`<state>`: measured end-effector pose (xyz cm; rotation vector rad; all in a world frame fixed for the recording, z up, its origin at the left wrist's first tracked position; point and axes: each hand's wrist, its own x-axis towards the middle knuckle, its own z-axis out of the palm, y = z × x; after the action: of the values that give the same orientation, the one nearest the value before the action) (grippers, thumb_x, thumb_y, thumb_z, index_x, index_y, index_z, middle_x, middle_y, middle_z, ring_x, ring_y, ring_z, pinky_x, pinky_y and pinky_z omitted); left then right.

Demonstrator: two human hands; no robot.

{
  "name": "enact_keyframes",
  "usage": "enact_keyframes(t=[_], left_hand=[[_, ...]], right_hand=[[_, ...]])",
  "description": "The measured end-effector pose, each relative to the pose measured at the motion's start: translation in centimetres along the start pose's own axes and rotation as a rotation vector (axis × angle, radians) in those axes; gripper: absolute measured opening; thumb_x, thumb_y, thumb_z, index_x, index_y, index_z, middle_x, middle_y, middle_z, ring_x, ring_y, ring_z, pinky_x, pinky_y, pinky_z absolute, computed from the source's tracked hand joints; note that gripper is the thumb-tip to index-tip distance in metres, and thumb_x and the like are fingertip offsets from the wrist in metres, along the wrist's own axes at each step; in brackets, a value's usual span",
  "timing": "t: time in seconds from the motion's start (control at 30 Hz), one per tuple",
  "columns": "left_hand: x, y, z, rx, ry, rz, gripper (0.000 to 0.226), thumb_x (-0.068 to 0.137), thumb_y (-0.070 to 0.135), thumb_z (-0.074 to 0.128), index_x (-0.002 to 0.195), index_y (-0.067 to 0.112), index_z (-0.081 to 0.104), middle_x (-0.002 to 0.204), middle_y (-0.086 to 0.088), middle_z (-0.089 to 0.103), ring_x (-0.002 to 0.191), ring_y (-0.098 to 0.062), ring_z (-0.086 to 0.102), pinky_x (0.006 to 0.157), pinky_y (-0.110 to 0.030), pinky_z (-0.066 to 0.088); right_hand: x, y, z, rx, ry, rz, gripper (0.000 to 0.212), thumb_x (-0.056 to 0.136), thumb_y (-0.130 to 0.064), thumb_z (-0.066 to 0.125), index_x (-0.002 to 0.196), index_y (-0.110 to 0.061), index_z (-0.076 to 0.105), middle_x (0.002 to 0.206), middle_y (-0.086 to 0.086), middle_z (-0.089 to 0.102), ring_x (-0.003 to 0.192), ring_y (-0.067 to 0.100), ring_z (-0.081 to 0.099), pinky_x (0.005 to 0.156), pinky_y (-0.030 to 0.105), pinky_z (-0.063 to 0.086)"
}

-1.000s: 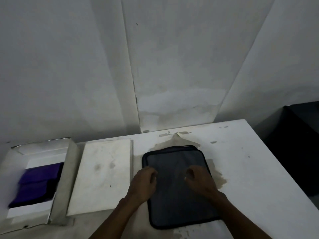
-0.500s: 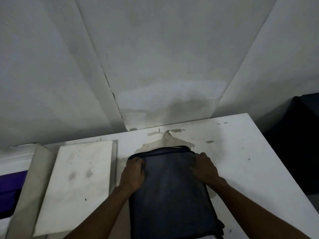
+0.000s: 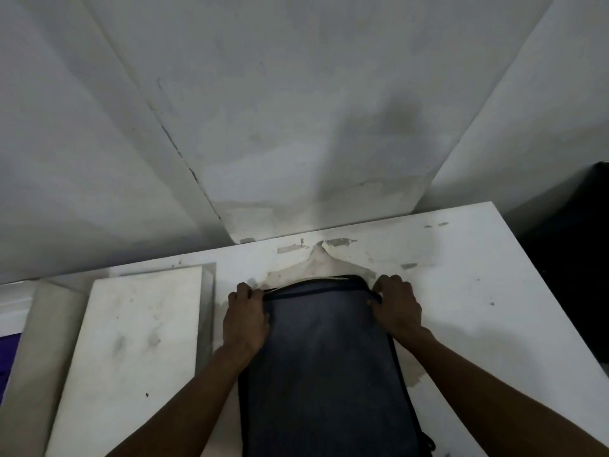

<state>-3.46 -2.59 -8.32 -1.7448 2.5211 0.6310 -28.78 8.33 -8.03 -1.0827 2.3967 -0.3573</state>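
Note:
A dark grey-blue padded sleeve case (image 3: 326, 367) with a black zip edge lies flat on the white table (image 3: 468, 311), its long side running away from me. My left hand (image 3: 245, 319) grips the far left corner of the case, fingers curled over the edge. My right hand (image 3: 397, 306) grips the far right corner the same way. The far edge of the case looks slightly raised between my hands.
A stained white flat box lid (image 3: 131, 351) lies left of the case, beside an open white box (image 3: 43, 344) with something purple (image 3: 8, 354) at the frame's left edge. A wall stands right behind the table. A dark object (image 3: 580, 268) sits past the table's right edge.
Both hands slid from the middle of the case up to its far corners and took hold of them. The view shifted right and closer, so the box with purple contents is nearly out of frame.

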Motion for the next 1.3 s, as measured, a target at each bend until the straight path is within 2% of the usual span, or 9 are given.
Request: enact_keyframes(t=[0.13, 0.37, 0.57, 0.63, 0.8, 0.93, 1.0, 1.13, 1.3], left_hand=[[-0.4, 0.2, 0.2, -0.130, 0.016, -0.069, 0.028, 0.085, 0.012, 0.059, 0.111, 0.009, 0.050, 0.116, -0.014, 0.052, 0.097, -0.029, 0.056, 0.075, -0.039, 0.049], [-0.8, -0.7, -0.9, -0.323, -0.032, -0.028, 0.023, 0.075, 0.004, 0.063, 0.097, 0.009, 0.066, 0.100, -0.010, 0.066, 0.091, -0.027, 0.063, 0.077, -0.034, 0.052], [-3.6, -1.4, -2.4, -0.418, -0.068, 0.013, 0.014, 0.073, 0.004, 0.070, 0.076, 0.011, 0.058, 0.078, -0.004, 0.065, 0.070, -0.016, 0.060, 0.062, -0.025, 0.046], [-5.0, -1.8, -2.6, -0.418, -0.086, 0.048, 0.017, 0.073, 0.000, 0.067, 0.072, 0.013, 0.056, 0.077, -0.007, 0.065, 0.072, -0.018, 0.061, 0.062, -0.026, 0.045], [-9.3, -2.1, -2.3, -0.390, -0.095, 0.134, 0.031, 0.067, -0.005, 0.066, 0.061, 0.021, 0.049, 0.070, -0.008, 0.064, 0.068, -0.023, 0.061, 0.061, -0.035, 0.048], [-12.1, -3.0, -1.1, -0.375, -0.094, 0.193, 0.036, 0.064, -0.004, 0.065, 0.059, 0.027, 0.046, 0.069, 0.007, 0.056, 0.065, -0.013, 0.057, 0.059, -0.028, 0.043], [-13.4, -3.4, -0.3, -0.378, -0.107, 0.229, 0.038, 0.061, -0.006, 0.062, 0.059, 0.028, 0.045, 0.072, 0.013, 0.053, 0.066, -0.005, 0.054, 0.060, -0.024, 0.041], [-16.2, -4.4, 1.1, -0.331, -0.133, 0.271, 0.042, 0.058, -0.003, 0.060, 0.060, 0.035, 0.043, 0.077, 0.019, 0.051, 0.073, 0.006, 0.050, 0.063, -0.016, 0.039], [-18.8, -5.3, 3.1, -0.200, -0.189, 0.283, 0.042, 0.066, 0.003, 0.062, 0.061, 0.038, 0.040, 0.084, 0.010, 0.053, 0.079, -0.007, 0.050, 0.062, -0.010, 0.034]], right_hand=[[-0.1, 0.4, 0.3, 0.050, 0.038, -0.016, 0.010, 0.084, -0.015, 0.061, 0.081, -0.016, 0.051, 0.097, 0.007, 0.060, 0.094, 0.025, 0.054, 0.069, 0.034, 0.045], [-1.5, 0.7, -0.2, 0.360, 0.101, -0.108, 0.017, 0.081, -0.007, 0.062, 0.072, -0.015, 0.049, 0.069, 0.002, 0.060, 0.064, 0.016, 0.055, 0.059, 0.025, 0.043], [-4.5, 1.5, -1.3, 0.484, 0.146, -0.219, 0.016, 0.079, -0.003, 0.068, 0.073, -0.012, 0.055, 0.070, 0.001, 0.063, 0.070, 0.013, 0.061, 0.063, 0.020, 0.049], [-5.9, 2.1, -1.7, 0.487, 0.153, -0.276, 0.017, 0.078, -0.002, 0.070, 0.071, -0.013, 0.057, 0.069, -0.001, 0.064, 0.070, 0.012, 0.061, 0.066, 0.021, 0.049], [-10.3, 4.4, -2.3, 0.457, 0.135, -0.417, 0.024, 0.074, 0.004, 0.072, 0.070, -0.017, 0.061, 0.070, -0.007, 0.066, 0.071, 0.005, 0.062, 0.069, 0.008, 0.043], [-13.6, 6.7, -1.5, 0.345, 0.083, -0.465, 0.028, 0.072, 0.005, 0.068, 0.076, -0.021, 0.061, 0.072, -0.022, 0.064, 0.077, -0.008, 0.061, 0.067, 0.001, 0.042], [-14.8, 8.3, -0.7, 0.285, 0.068, -0.470, 0.031, 0.073, 0.005, 0.069, 0.079, -0.024, 0.061, 0.077, -0.016, 0.065, 0.080, -0.005, 0.061, 0.068, 0.003, 0.045], [-16.7, 11.0, 0.5, 0.164, 0.012, -0.506, 0.016, 0.079, -0.012, 0.063, 0.088, -0.025, 0.063, 0.085, -0.010, 0.068, 0.080, 0.006, 0.064, 0.069, 0.029, 0.056], [-18.1, 12.5, 1.2, 0.083, -0.032, -0.499, 0.015, 0.081, -0.015, 0.059, 0.094, -0.020, 0.064, 0.089, -0.009, 0.067, 0.081, 0.008, 0.065, 0.069, 0.032, 0.057]])
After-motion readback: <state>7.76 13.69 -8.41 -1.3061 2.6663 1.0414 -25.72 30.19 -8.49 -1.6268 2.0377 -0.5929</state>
